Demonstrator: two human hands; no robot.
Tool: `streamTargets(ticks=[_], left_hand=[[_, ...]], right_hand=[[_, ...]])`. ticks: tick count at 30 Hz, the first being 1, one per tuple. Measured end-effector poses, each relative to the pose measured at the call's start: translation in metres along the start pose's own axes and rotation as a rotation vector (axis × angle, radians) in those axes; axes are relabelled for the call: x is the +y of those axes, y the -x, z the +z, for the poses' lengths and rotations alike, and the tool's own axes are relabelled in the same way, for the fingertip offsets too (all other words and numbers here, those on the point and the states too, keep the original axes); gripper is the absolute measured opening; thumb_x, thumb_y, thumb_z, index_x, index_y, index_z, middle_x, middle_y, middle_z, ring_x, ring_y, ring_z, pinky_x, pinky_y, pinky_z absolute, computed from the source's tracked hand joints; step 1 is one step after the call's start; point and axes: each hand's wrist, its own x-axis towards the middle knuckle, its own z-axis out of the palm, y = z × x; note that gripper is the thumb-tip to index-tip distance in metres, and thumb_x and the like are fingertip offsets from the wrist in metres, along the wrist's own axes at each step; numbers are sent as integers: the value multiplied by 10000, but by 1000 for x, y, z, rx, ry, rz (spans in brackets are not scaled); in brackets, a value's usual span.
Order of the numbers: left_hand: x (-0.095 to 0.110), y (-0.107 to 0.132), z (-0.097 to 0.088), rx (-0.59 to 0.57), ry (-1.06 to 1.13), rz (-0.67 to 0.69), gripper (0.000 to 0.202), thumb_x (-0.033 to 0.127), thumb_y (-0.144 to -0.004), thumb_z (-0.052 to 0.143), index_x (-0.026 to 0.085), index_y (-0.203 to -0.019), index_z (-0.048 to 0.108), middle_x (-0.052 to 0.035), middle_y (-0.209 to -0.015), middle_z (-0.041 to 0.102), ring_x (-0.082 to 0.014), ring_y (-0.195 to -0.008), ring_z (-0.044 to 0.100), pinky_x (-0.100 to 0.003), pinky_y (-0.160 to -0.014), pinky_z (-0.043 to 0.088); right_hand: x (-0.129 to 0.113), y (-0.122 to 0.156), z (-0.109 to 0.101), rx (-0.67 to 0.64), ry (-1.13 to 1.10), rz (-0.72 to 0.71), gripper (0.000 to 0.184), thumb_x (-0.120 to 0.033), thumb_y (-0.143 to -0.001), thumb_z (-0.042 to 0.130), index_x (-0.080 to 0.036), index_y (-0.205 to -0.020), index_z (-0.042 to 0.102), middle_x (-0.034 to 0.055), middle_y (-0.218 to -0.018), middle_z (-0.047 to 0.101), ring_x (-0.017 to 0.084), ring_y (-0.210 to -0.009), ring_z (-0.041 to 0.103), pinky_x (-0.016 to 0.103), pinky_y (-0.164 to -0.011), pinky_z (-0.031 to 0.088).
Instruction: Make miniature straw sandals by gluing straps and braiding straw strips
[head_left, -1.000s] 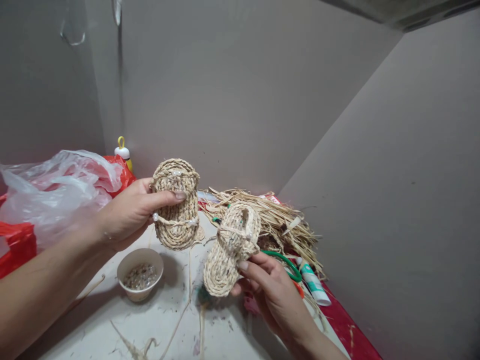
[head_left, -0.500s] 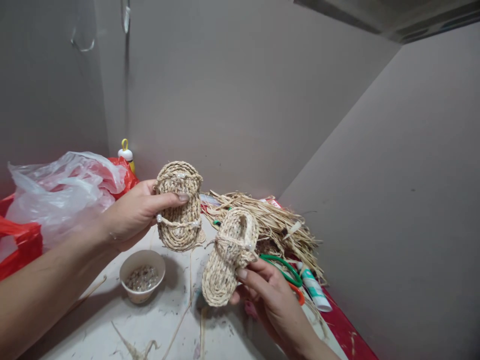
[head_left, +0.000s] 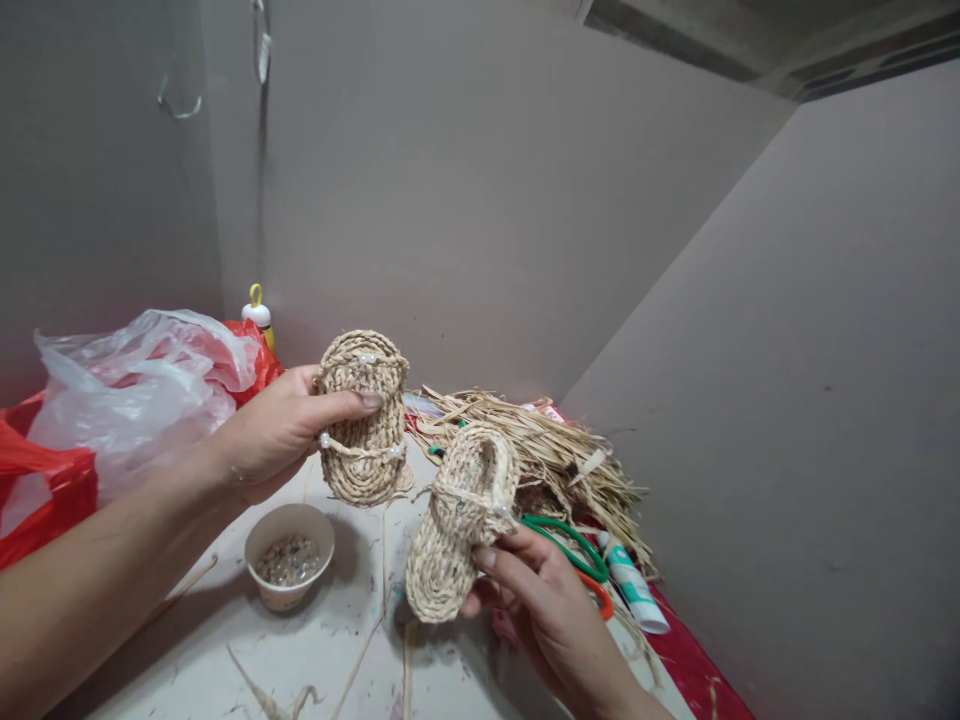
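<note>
Two small shoes woven from plaited straw are held up over the white table. My left hand (head_left: 277, 425) is closed on an upright straw sandal (head_left: 364, 465), thumb across its middle. That one carries two thin braided straps trimmed with pearly beads. At the right, my right hand (head_left: 551, 595) pinches the side of a second piece, a straw slipper (head_left: 442, 560), tilted, with its rounded opening at the top and a beaded strap across it. The two shoes are apart. Below my left hand stands a paper cup (head_left: 289, 560) with small clear beads inside.
A heap of dry straw (head_left: 540, 440) lies at the back right. Beside it are green-handled scissors (head_left: 574, 545) and a white-and-teal tube (head_left: 636, 590). Plastic bags (head_left: 142, 390) and a yellow-and-white bottle (head_left: 257, 315) stand at left. Loose straw strands (head_left: 259, 690) lie on the table (head_left: 330, 625).
The whole view has shifted slightly, so everything sits a little lower and further right. Both hands keep their hold on the shoes.
</note>
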Motion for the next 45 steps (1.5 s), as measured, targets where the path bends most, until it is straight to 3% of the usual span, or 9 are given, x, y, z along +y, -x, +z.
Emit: streamTargets(ticks=[11, 19, 35, 45], left_hand=[[-8, -2, -2, -88, -36, -69, 163, 194, -720, 655, 119, -864, 670, -87, -818, 698, -169, -718, 606, -279, -691, 443], [-14, -3, -4, -116, -63, -84, 136, 205, -710, 655, 130, -824, 659, -65, -810, 691, -161, -720, 598, -278, -699, 426], [-13, -4, -4, -85, -113, -78, 150, 186, -662, 706, 118, -788, 663, -40, -726, 671, -148, -673, 572, -276, -683, 414], [-15, -6, -6, -91, -131, -85, 74, 150, -664, 684, 101, -714, 659, -38, -680, 655, -125, -621, 550, -261, -649, 406]], right_hand=[[-6, 3, 13, 34, 33, -4, 285, -399, -642, 771, -141, -734, 694, 37, -646, 632, 120, -498, 557, 224, -478, 475], [-10, 7, 20, 36, 45, -8, 255, -361, -607, 794, -143, -695, 694, 23, -621, 609, 108, -487, 524, 214, -469, 454], [-9, 6, 15, -19, 78, 20, 258, -366, -645, 780, -142, -746, 701, 7, -590, 593, 114, -473, 548, 222, -492, 468], [1, -2, 2, -119, 38, 25, 237, -319, -695, 750, -137, -841, 708, 40, -764, 645, 101, -521, 550, 229, -503, 486]])
